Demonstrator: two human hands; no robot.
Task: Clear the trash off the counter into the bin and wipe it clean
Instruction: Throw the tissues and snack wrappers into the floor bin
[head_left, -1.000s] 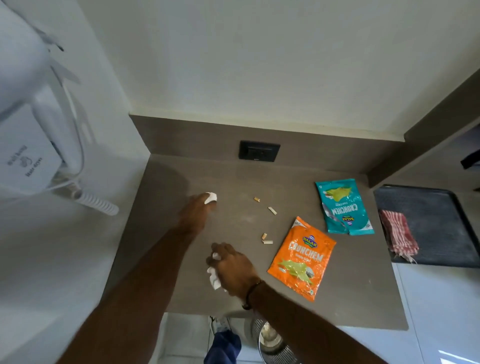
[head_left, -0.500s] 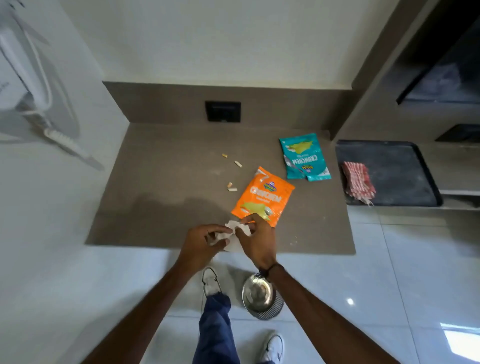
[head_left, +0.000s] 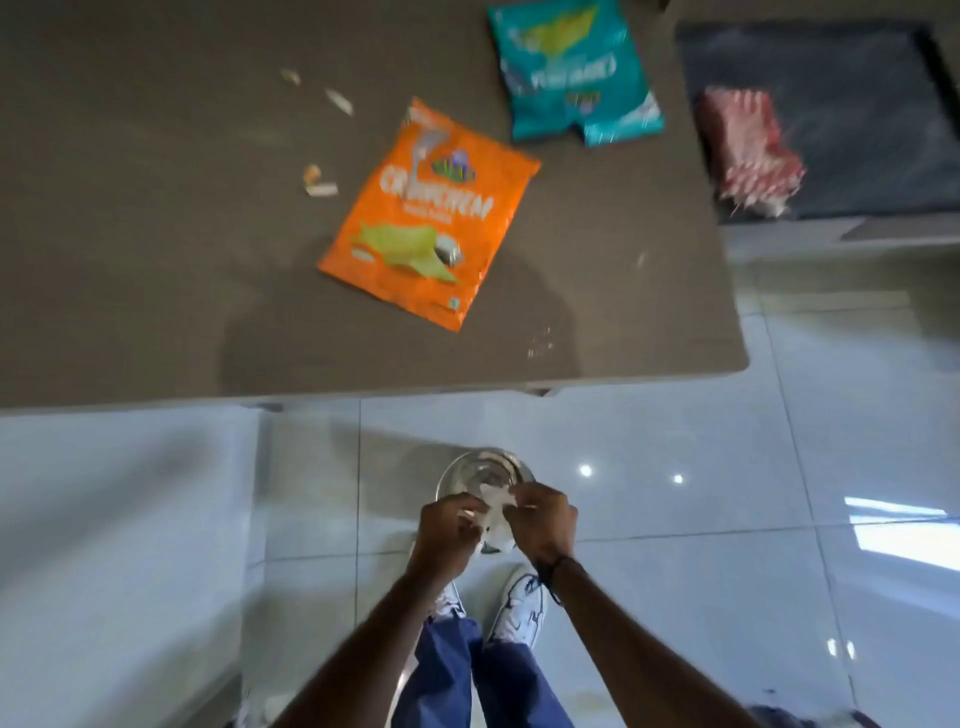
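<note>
Grip: both hands closed on one crumpled white paper (head_left: 494, 506), the left hand (head_left: 448, 535) pinching its left side and the right hand (head_left: 543, 522) pinching its right, fingers curled tight, knuckles toward each other. A dark band circles the right wrist.

Position of paper: held directly above the round metal bin (head_left: 480, 470), which stands on the pale glossy floor tiles (head_left: 675, 571) just in front of the person's white shoes (head_left: 519, 605) and blue trousers (the bin's near rim is hidden behind the hands).

Counter (head_left: 156, 260), brown, matte, above the bin in the view. Items on it:
- orange snack packet (head_left: 428, 213), lying flat and tilted, near the middle;
- teal snack packet (head_left: 576, 73), flat, beyond and to the right of the orange one, not touching it;
- small pale scraps (head_left: 319, 182), two left of the orange packet, two more farther back (head_left: 337, 98) (blurred, material unclear);
- a few tiny white crumbs (head_left: 540, 345) near the front edge.

To the right of the counter: dark tray (head_left: 857, 78) with a red-and-white striped cloth (head_left: 748, 150) bunched on its left part.
</note>
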